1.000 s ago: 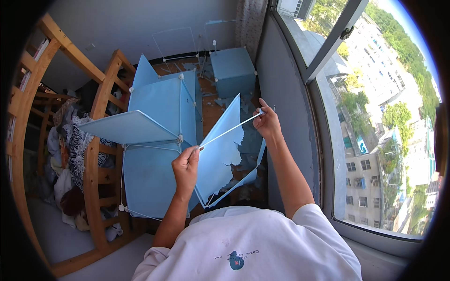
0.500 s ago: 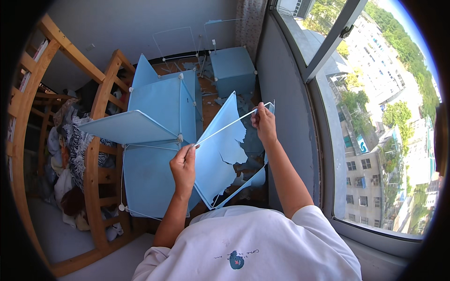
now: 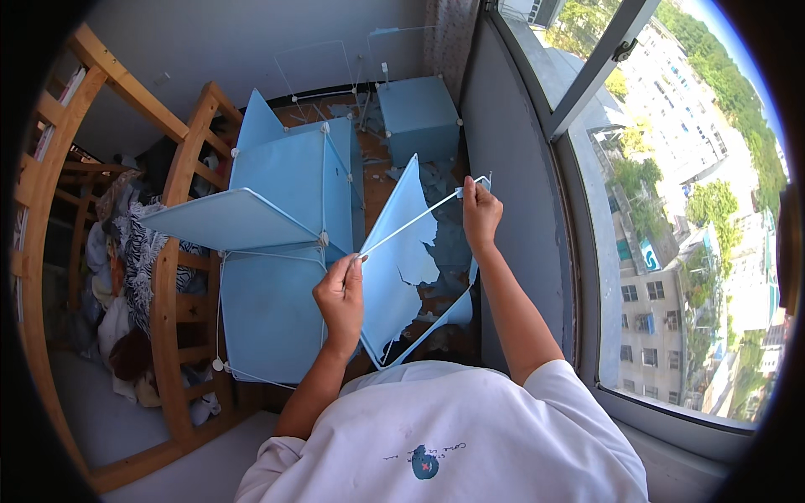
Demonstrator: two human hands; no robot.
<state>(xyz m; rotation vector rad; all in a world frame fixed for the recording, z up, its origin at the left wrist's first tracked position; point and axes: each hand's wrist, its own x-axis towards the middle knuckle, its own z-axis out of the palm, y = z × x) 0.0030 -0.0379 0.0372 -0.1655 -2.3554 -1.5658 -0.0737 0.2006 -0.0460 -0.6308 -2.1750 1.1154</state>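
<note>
A torn light-blue plastic storage panel (image 3: 394, 267) on a thin white wire frame is held up in front of me. Its sheet is ripped jaggedly through the middle, leaving a large gap and a loose strip along the lower right edge. My left hand (image 3: 340, 295) is closed on the wire frame at the left, thumb against the rod. At the frame's upper right corner, my right hand (image 3: 482, 216) pinches the wire and a small scrap of blue sheet. To the left stands a stack of blue cube shelving (image 3: 272, 314) with white round connectors, one panel jutting out sideways.
A separate blue cube (image 3: 418, 109) sits by the far wall near bare wire frames (image 3: 310, 69). Torn blue scraps lie on the brown floor. A wooden bed frame (image 3: 176, 197) with piled clothes is at left; a wall and open window (image 3: 579, 75) bound the right.
My left hand has slid slightly to the right along with the panel's left edge. My right hand has shifted a little to the right, still gripping the frame's corner.
</note>
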